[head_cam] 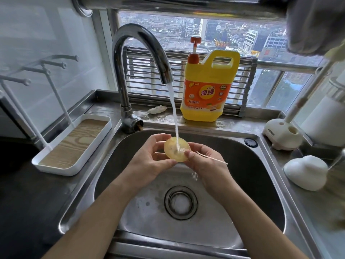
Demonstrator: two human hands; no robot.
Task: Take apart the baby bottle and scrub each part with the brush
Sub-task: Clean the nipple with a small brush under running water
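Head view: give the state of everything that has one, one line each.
Tap: running, stream landing on the disc.
Yellowish disc: wet, held over the sink between both hands.
Left hand: pinching the disc's edge.
Right hand: pinching the disc and a thin stick.
Detergent jug: upright, pump cap on.

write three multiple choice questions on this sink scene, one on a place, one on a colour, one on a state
1. Where does the detergent bottle stand? A on the white tray; B on the ledge behind the sink; C on the floor.
2. What colour is the round part? A blue; B pale yellow; C black.
3. What state is the tap in? A running; B off; C removed.
Answers: 1 B, it stands on that ledge; 2 B, it shows yellowish between the left hand and right hand; 3 A, a water stream falls onto the round part.
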